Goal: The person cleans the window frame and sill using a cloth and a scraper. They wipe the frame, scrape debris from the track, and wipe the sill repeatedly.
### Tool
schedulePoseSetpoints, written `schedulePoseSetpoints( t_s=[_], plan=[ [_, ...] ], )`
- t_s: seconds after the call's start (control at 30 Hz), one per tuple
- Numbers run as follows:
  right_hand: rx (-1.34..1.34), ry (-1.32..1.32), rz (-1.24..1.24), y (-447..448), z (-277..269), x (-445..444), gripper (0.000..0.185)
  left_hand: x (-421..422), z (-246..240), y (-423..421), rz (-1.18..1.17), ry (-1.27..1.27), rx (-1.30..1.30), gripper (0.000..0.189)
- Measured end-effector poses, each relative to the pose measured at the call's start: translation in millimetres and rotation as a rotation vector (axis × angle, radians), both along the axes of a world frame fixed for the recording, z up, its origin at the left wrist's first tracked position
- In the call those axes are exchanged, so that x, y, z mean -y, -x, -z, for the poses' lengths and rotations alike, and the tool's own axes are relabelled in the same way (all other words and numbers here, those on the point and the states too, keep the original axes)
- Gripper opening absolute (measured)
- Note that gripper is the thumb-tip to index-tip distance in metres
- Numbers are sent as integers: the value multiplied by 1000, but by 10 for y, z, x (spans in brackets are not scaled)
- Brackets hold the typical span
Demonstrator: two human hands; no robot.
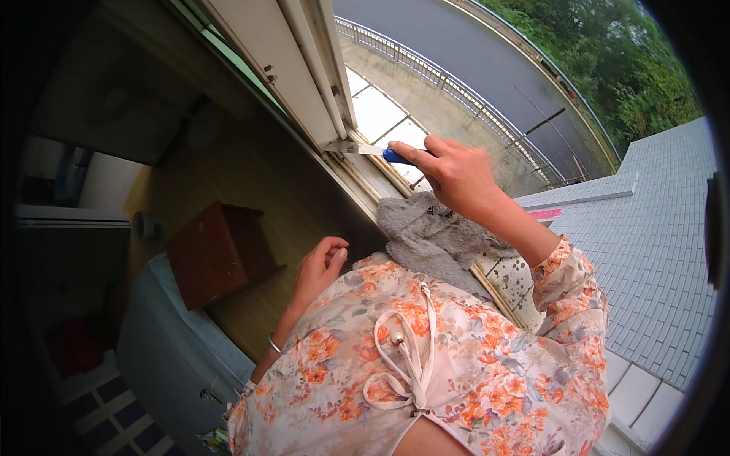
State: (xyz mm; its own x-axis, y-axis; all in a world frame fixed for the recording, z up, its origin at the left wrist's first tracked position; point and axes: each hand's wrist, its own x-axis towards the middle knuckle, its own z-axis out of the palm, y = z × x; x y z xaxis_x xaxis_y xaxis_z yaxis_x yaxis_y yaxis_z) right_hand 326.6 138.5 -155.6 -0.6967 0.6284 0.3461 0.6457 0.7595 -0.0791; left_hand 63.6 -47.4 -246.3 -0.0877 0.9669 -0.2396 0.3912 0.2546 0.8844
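My right hand [456,171] grips the blue handle of a scraper [393,155], with the index finger stretched along it. The flat metal blade reaches left into the dirty window track [365,174], its tip close to the foot of the white sliding sash [285,62]. Below that hand, a grey fluffy cloth [425,228] lies bunched over the track and sill. On the room side my left hand [320,263] hangs in front of my body, fingers loosely curled and the thumb a little apart. Nothing shows in it.
Outside, a white-tiled ledge [390,122] borders the window, above a railing [433,74] and a road [456,51]. A grey tiled wall [644,228] rises at right. Indoors stand a red-brown wooden stool or cabinet [211,256] and a covered grey-blue piece [165,325].
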Motion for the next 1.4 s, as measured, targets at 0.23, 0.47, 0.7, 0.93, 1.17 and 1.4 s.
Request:
schedulePoseSetpoints(
  t_s=[0.23, 0.47, 0.7, 0.93, 1.17, 1.4],
  plan=[
    [0, 64, 8, 46, 85, 29, 65, 23, 13, 11, 4, 40, -11, 18],
    [80, 194, -94, 135, -192, -260, 52, -40, -98, -24, 54, 78, -29, 22],
    [279, 327, -90, 189, -366, -459, 44, -8, -69, 7, 36, 40, -58, 22],
    [238, 288, -129, 31, -475, -401, 50, 16, -74, 2, 21, 50, -77, 23],
    [40, 26, -72, -98, 0, -185, 55, -2, -21, -16, 28, 44, -47, 22],
    [82, 50, -34, 43, 57, -29, 59, -17, 3, 4, 46, 53, -62, 22]
  ],
)
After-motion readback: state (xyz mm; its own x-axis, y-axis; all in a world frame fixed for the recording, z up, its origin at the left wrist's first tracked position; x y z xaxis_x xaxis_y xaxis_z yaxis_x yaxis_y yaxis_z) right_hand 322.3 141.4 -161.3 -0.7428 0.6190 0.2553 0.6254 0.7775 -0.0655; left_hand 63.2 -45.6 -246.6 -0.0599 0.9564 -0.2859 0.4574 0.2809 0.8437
